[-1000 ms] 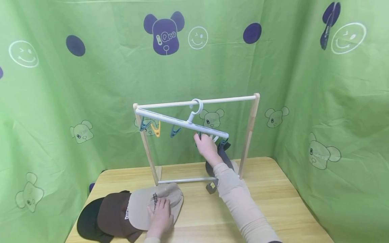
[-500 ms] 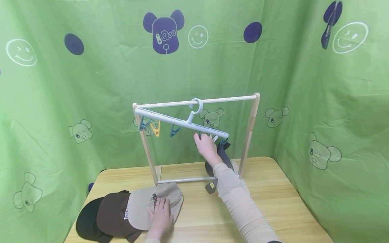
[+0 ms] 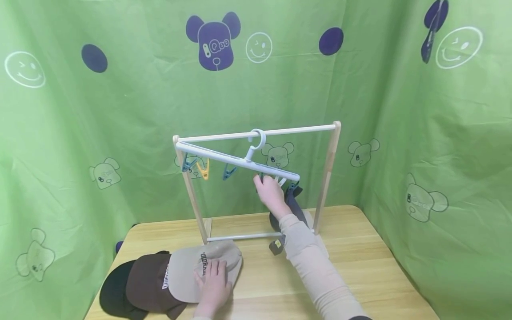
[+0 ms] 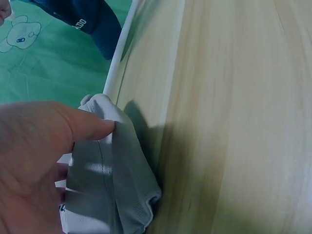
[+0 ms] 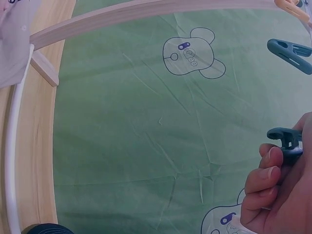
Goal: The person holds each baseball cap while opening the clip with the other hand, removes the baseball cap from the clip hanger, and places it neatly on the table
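Note:
My left hand [image 3: 215,286] holds the crown of a beige cap [image 3: 185,273] with dark lettering. In the left wrist view the thumb lies along the cap's folded cloth, with fingertips on the other side. My right hand [image 3: 272,195] reaches up under a pale blue hanger [image 3: 224,156], which hooks over the rack's top bar and tilts down to the right. Seen from the right wrist, its fingers curl round a teal clip [image 5: 290,137]. A dark navy cap [image 3: 295,206] hangs from the hanger's low end, partly hidden by the right arm.
A brown cap [image 3: 148,282] and a black cap [image 3: 116,289] overlap left of the beige one. Yellow [image 3: 203,170] and teal clips [image 3: 229,172] dangle from the hanger. The wooden rack [image 3: 329,173] stands at the table's back, before a green curtain [image 3: 132,111].
The left hand and beige cap shift very slightly to the right. The right hand stays at the clip, and the hanger keeps its tilt.

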The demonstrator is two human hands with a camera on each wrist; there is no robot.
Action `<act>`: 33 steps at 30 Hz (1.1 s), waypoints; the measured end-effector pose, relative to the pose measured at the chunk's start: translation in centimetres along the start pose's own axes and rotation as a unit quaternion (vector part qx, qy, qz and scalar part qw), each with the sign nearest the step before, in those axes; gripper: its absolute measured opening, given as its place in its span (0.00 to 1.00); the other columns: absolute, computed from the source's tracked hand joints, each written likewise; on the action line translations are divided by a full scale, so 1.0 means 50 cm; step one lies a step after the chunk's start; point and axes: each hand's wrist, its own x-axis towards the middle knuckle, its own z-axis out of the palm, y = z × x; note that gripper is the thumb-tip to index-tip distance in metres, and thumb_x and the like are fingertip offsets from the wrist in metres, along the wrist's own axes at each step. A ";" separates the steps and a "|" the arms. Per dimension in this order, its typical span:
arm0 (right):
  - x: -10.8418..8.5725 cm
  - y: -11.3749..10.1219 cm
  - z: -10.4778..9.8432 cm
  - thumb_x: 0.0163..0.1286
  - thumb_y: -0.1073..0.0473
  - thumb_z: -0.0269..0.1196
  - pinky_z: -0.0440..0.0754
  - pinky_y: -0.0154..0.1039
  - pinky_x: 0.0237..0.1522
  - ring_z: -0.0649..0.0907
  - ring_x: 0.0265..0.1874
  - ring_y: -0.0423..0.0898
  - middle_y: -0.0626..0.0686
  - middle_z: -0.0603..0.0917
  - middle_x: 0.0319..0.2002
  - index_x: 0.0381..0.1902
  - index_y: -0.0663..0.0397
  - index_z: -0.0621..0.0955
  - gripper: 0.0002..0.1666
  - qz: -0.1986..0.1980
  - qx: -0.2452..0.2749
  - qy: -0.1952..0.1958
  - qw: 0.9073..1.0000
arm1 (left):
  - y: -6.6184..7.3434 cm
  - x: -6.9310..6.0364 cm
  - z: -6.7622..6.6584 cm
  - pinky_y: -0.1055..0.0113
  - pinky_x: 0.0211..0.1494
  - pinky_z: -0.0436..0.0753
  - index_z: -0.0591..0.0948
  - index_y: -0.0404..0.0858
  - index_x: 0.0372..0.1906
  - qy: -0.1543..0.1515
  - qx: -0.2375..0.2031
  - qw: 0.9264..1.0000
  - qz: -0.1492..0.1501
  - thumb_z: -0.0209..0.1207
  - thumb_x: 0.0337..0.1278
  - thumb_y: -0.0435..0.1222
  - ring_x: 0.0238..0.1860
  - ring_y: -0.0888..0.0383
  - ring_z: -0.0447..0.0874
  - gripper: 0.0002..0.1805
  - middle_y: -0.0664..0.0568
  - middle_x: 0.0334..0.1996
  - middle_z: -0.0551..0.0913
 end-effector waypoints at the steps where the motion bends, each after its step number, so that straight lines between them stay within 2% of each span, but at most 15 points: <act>1: 0.000 0.000 -0.001 0.72 0.34 0.37 0.69 0.41 0.23 0.74 0.20 0.50 0.53 0.74 0.21 0.27 0.50 0.73 0.32 0.000 0.001 0.000 1.000 | 0.002 0.000 -0.001 0.21 0.67 0.38 0.71 0.36 0.65 0.000 -0.001 1.000 -0.001 0.63 0.52 0.40 0.72 0.35 0.58 0.33 0.37 0.69 0.67; 8: -0.003 0.004 0.000 0.72 0.33 0.38 0.69 0.40 0.22 0.74 0.19 0.49 0.52 0.74 0.20 0.26 0.49 0.73 0.32 -0.001 0.002 0.001 1.000 | 0.013 -0.003 -0.003 0.19 0.65 0.40 0.72 0.39 0.65 0.003 -0.017 1.000 -0.008 0.61 0.58 0.44 0.72 0.33 0.57 0.30 0.36 0.69 0.66; 19: -0.002 0.011 -0.005 0.71 0.32 0.43 0.69 0.40 0.22 0.74 0.19 0.49 0.50 0.72 0.19 0.24 0.49 0.72 0.30 -0.008 -0.023 0.004 1.000 | 0.027 0.010 -0.004 0.21 0.65 0.52 0.75 0.46 0.62 0.041 -0.038 0.998 0.001 0.60 0.60 0.41 0.71 0.40 0.63 0.24 0.43 0.66 0.72; 25: -0.003 0.008 -0.011 0.70 0.30 0.44 0.69 0.38 0.18 0.72 0.16 0.46 0.49 0.73 0.19 0.26 0.48 0.73 0.30 -0.006 -0.027 -0.006 1.000 | 0.037 0.014 -0.010 0.22 0.64 0.58 0.76 0.45 0.61 0.075 -0.047 0.996 0.029 0.61 0.59 0.38 0.68 0.39 0.68 0.23 0.43 0.64 0.74; 29: -0.002 0.007 -0.014 0.69 0.30 0.46 0.69 0.36 0.16 0.71 0.15 0.45 0.49 0.73 0.19 0.27 0.49 0.74 0.30 -0.007 -0.031 -0.011 0.999 | 0.042 0.017 -0.015 0.24 0.63 0.60 0.78 0.42 0.59 0.111 -0.059 0.991 0.054 0.62 0.58 0.36 0.65 0.38 0.71 0.23 0.42 0.62 0.76; 33: -0.001 0.008 -0.013 0.69 0.30 0.48 0.69 0.37 0.18 0.73 0.16 0.46 0.49 0.73 0.19 0.28 0.50 0.74 0.30 -0.010 -0.042 -0.004 0.999 | 0.046 0.023 -0.017 0.26 0.62 0.64 0.79 0.43 0.58 0.140 -0.056 0.986 0.070 0.62 0.56 0.34 0.62 0.41 0.74 0.22 0.44 0.60 0.78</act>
